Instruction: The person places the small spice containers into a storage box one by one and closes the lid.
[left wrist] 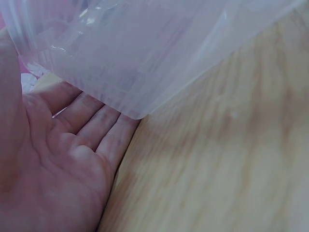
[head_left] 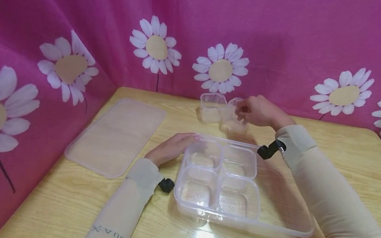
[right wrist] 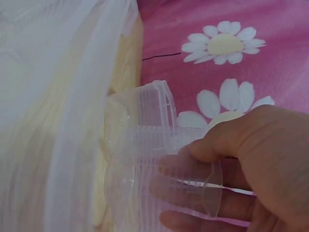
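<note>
A large clear plastic box [head_left: 290, 231] stands on the table with several small clear square cups inside, filling its left part. My left hand [head_left: 171, 149] is at the box's far left corner, its fingers [left wrist: 99, 118] stretched out against the bottom corner in the left wrist view. Beyond the box, my right hand [head_left: 259, 111] pinches the wall of another small clear cup [right wrist: 130, 186] between thumb and fingers. A further small cup [head_left: 212, 108] stands close to its left, near the table's back edge. The box's right part holds no cup.
A flat translucent lid [head_left: 118, 139] lies on the wooden table [head_left: 91, 210] at the left. A pink curtain [head_left: 263, 14] with white daisies hangs right behind the table's back and left edges.
</note>
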Demonstrator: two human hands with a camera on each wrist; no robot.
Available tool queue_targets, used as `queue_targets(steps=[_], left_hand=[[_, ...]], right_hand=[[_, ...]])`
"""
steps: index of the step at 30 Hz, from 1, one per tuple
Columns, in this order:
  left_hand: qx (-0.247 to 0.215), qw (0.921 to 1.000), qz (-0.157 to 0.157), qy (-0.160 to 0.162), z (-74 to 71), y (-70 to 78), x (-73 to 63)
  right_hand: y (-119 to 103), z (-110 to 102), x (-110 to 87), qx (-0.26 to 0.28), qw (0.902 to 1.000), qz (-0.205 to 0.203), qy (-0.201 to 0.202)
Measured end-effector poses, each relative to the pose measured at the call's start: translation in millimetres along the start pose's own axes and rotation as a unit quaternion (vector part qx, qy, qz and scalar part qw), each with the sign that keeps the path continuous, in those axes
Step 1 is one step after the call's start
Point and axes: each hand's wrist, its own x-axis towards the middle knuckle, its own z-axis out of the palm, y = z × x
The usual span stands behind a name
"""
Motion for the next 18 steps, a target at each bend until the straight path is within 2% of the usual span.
queue_targets(steps=[8,18], left_hand=[[-0.002,1.0000,0.006,-0.001,-0.2,-2.2,-1.6],[0.007,0.9999,0.011,-0.002,-0.4,-1.3,0.6]], right_hand=[[-7,-8,-10.0,-0.007,1.0000,-0.005,0.003],[-18,-18,-32.1,-0.033,0.9979,-0.048,0.030]])
